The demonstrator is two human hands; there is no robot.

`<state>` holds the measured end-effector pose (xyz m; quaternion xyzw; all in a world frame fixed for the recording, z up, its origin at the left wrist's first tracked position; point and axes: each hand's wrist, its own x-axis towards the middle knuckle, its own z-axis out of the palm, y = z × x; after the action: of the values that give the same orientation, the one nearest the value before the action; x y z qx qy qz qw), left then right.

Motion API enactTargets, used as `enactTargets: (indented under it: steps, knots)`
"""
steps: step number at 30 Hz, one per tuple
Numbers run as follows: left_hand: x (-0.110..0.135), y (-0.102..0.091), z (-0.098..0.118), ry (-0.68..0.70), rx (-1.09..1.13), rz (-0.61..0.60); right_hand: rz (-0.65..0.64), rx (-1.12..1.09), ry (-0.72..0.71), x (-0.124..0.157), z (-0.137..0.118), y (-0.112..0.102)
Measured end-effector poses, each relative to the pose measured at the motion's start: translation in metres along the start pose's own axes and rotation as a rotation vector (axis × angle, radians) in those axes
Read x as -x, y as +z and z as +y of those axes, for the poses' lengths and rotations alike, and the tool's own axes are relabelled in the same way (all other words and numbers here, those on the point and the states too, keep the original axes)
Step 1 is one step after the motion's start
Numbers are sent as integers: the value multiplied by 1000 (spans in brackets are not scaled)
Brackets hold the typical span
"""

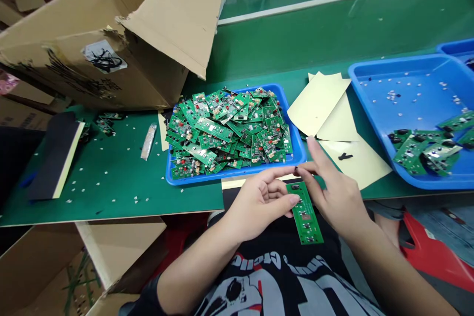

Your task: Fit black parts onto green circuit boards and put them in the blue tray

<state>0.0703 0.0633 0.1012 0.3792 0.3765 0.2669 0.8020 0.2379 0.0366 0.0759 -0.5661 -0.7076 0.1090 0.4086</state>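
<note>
A green circuit board (305, 217) hangs over my lap, gripped along its upper left edge by my left hand (259, 202), thumb on its face. My left index finger stretches past the board's top. There my right hand (333, 187) pinches something small and dark (296, 171) against that fingertip; its exact kind is too small to make out. Just beyond both hands, a blue tray (192, 178) holds a heap of similar circuit boards (229, 131) with small parts on them.
Yellow paper sheets (320, 103) lie right of the tray, with small black pieces (345, 156) on one. A larger blue tray (403, 84) at right holds boards and scattered bits. A cardboard box (148, 69) stands at back left; a black pad (55, 153) sits near it.
</note>
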Motion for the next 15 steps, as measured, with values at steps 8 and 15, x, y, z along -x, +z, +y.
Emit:
enactTargets:
  steps: [8, 15]
  knots:
    - [3, -1, 11, -40, -19, 55, -81, 54, -173, -8, 8, -33]
    - [2, 5, 11, -5, -34, 76, -341, 50, -375, -13, -2, -50]
